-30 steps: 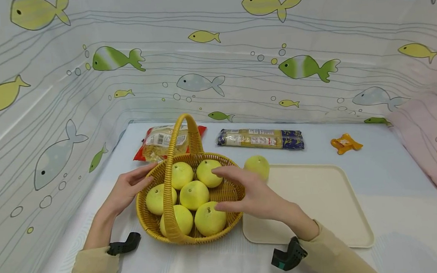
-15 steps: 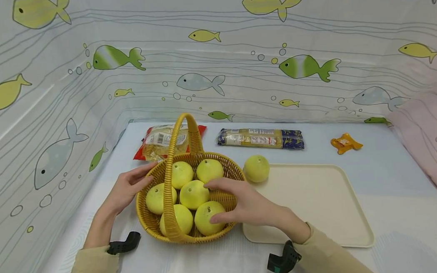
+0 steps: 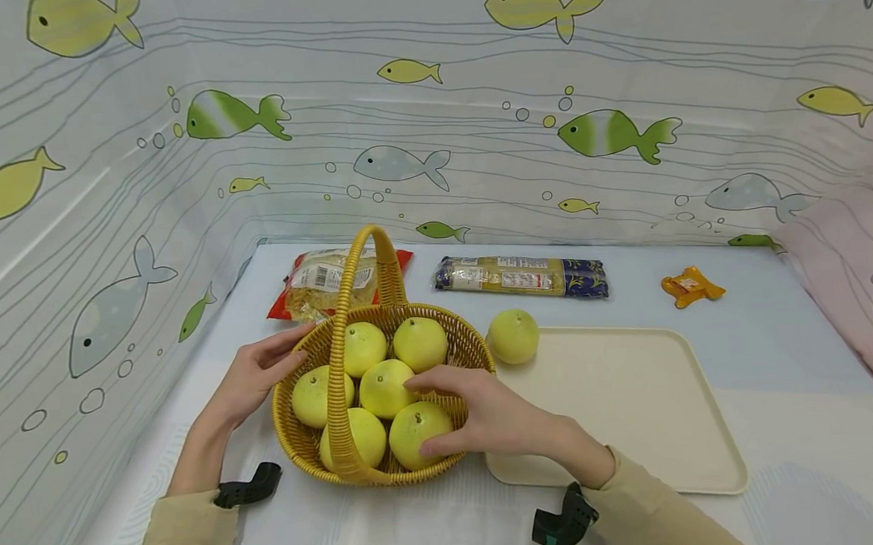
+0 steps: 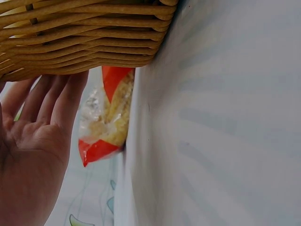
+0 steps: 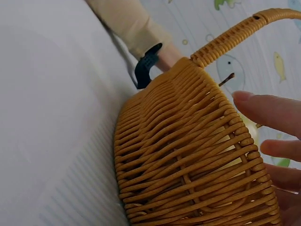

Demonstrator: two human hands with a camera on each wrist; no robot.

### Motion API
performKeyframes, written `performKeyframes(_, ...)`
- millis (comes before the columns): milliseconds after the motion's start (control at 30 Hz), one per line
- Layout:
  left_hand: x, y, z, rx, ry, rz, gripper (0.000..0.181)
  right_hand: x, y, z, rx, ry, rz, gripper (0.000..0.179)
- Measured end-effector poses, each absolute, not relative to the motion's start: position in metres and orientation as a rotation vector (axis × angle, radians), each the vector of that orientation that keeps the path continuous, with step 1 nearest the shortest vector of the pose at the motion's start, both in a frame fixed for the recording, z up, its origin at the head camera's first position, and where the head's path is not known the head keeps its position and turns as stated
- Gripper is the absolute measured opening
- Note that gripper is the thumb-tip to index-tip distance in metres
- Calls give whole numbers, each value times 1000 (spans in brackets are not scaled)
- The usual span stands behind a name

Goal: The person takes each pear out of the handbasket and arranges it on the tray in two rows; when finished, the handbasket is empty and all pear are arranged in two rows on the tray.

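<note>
six yellow-green fruits (image 3: pixel 387 390) in basket (image 5: pixel 188 155). right hand (image 3: pixel 493 411): fingers spread around near-right fruit (image 3: pixel 416 428) at basket's near edge; even thumb-and-finger closure, clear of neighbours, seems advisable. left hand (image 3: pixel 255 379), fingers extended, touching basket's left edge, should brace.

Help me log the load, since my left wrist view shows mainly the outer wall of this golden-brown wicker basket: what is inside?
Observer: In the head view, six round yellow-green fruits show inside the basket.
Operator: Is a second hand at work there?
Observer: Yes, the right hand is over the basket's right side, its thumb in front of the near right fruit; whether it grips, I cannot tell.
Operator: Any fruit outside?
Observer: One matching loose fruit, at the far left corner of a flat cream rectangular tray.
</note>
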State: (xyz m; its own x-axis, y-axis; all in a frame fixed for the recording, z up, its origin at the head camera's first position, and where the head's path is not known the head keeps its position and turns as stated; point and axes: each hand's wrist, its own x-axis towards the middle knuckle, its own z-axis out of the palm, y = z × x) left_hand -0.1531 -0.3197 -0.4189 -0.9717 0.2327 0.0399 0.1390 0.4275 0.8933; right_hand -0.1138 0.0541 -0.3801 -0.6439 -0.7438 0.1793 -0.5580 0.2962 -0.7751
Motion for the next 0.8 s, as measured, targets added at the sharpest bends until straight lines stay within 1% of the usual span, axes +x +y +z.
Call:
performKeyframes(300, -154, -319, -419, 329, 2585, 1582, 48, -112, 52, -381, -1250, 2427, -1126, 62)
performKeyframes(800, -153, -317, -418, 321, 2580, 1588, 48, -113, 51, -383, -1281, 2497, -1069, 61)
